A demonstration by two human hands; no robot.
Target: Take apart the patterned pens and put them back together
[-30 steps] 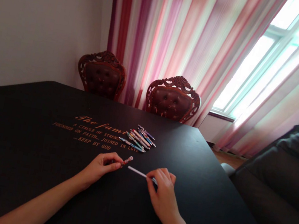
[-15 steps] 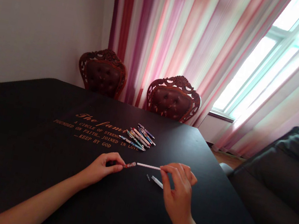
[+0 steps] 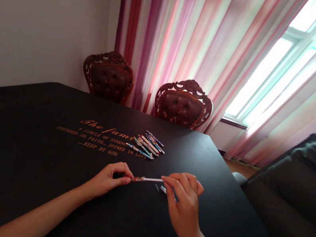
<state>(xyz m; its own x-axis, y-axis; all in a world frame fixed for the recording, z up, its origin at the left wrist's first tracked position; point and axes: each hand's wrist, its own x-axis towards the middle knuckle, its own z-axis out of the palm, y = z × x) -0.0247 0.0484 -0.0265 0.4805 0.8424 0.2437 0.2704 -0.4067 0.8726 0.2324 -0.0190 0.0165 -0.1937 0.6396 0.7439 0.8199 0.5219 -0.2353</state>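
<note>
1. Pinching a barrel (image 3: 135, 178) in the left hand (image 3: 106, 180), thumb and forefinger clamped tight on it, around the middle of the table (image 3: 32, 162) and a bit toward the near edge.
2. Gripping a thin white refill (image 3: 152, 180) in the right hand (image 3: 184, 208), fingertips closed narrow round its right end. Roughly level, just above the table, left end meeting the barrel's mouth. Can't tell if it's inside or only touching.
3. Right under the right fingers, loose on the table: a small white piece (image 3: 163, 189) and a tiny dark bit (image 3: 157, 187). Too small to say more.
4. Farther back toward the far edge: a bunch of pens (image 3: 148, 144) lying side by side, over the end of the gold lettering (image 3: 100, 139).
5. Beyond the far edge: two chairs (image 3: 109, 76) and a striped curtain (image 3: 195, 40). Off the right edge, a dark sofa (image 3: 301, 187).
</note>
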